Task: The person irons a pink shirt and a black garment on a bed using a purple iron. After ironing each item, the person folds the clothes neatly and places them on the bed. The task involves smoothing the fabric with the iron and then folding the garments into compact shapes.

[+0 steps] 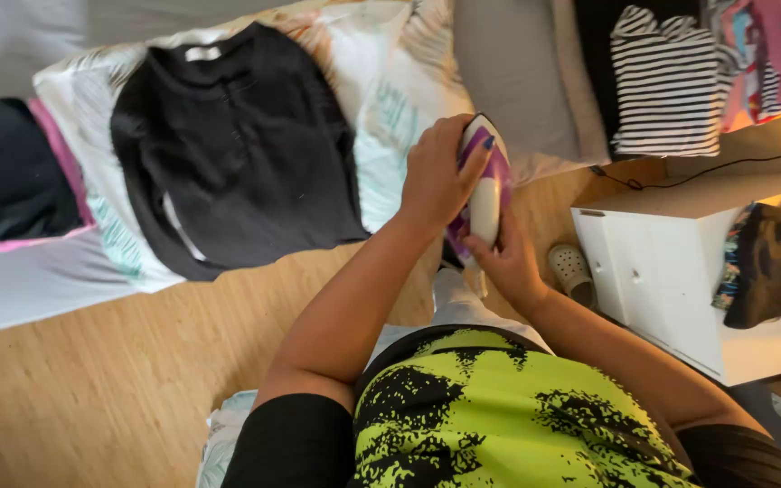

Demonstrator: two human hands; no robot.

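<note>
Here, both hands, left point(436, 176) and right point(503, 262), gripping purple iron point(485, 185) at bed edge, black top point(241, 149) alongside.

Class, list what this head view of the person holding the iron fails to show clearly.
- Iron soleplate: faces away, hidden by its own body and the left hand.
- Right hand fingertips: tucked behind the iron.
- Striped top: upper part cut by the top edge.
- Black sweater far sleeve: folded under.

Purple-and-white plastic steam iron point(484, 185), held.
Tilted on edge at the patterned cover's right end, soleplate facing right, over the wooden floor.
</note>
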